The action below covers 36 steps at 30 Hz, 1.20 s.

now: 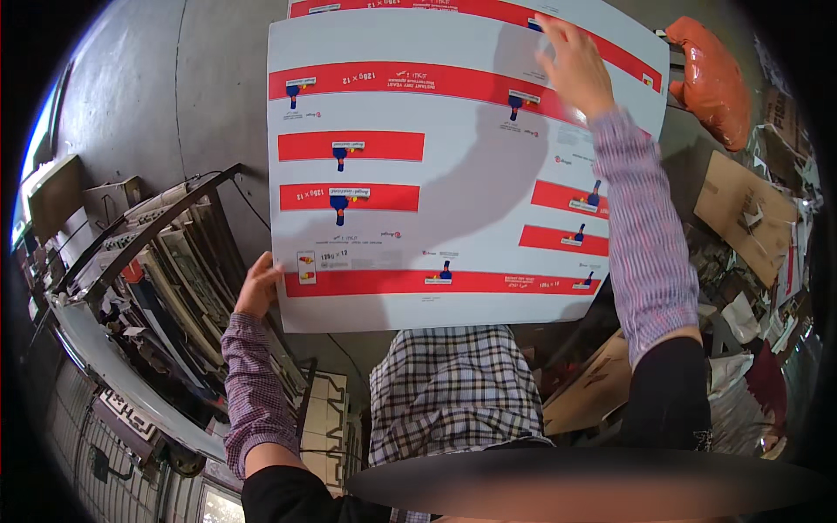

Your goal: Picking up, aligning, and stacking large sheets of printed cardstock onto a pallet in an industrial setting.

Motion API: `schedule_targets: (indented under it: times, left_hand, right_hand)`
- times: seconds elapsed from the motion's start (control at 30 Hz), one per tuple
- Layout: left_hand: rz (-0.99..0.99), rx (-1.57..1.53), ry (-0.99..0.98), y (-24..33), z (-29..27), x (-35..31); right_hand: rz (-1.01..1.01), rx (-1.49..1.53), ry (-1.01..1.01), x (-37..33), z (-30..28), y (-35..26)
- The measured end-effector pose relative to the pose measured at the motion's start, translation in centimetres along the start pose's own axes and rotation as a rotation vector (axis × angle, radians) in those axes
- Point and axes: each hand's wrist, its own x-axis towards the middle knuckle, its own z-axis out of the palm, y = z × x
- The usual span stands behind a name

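while the left hand (pixel 257 286) pinches the large white printed sheet with red bands (pixel 436 174) at its near corner, the right hand (pixel 571 63) grips its far edge.

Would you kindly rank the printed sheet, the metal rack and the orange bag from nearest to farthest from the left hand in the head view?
1. Printed sheet: its lower left corner is in the left hand.
2. Metal rack: just left of it.
3. Orange bag: far upper right.
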Motion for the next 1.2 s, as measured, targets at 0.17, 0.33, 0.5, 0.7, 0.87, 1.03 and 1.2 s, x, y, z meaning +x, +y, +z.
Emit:
schedule_targets:
  times: [0.17, 0.33, 0.5, 0.7, 0.87, 1.03, 1.2]
  left_hand:
    - [-0.077, 0.043, 0.297, 2.0, -2.7, 4.0]
    - [0.076, 0.235, 0.092, 6.6, 2.5, -1.1]
    - [0.315, 0.233, -0.068, 9.1, 6.7, -8.6]
    - [0.271, 0.032, 0.157, 5.4, 1.8, -5.0]
    - [0.538, 0.799, 0.388, 5.5, -0.1, 3.1]
    - [0.76, 1.054, 0.664, 16.7, 3.8, 0.5]
    - [1.139, 1.035, 0.329, 30.1, 19.6, -4.5]
  right_hand:
    - [0.288, 0.18, -0.371, 6.9, 2.4, -6.0]
    - [0.078, 0.068, -0.075, 4.8, 3.1, -3.6]
    - [0.181, 0.498, -0.653, 9.1, 0.4, 3.5]
    - [0.009, 0.642, -1.044, 12.6, -11.5, -1.5]
    - [0.089, 0.447, -0.846, 10.7, -12.5, 1.5]
    - [0.185, 0.281, -0.546, 4.3, -12.4, -3.0]
    - [0.35, -0.007, -0.362, -5.6, -17.6, -14.0]
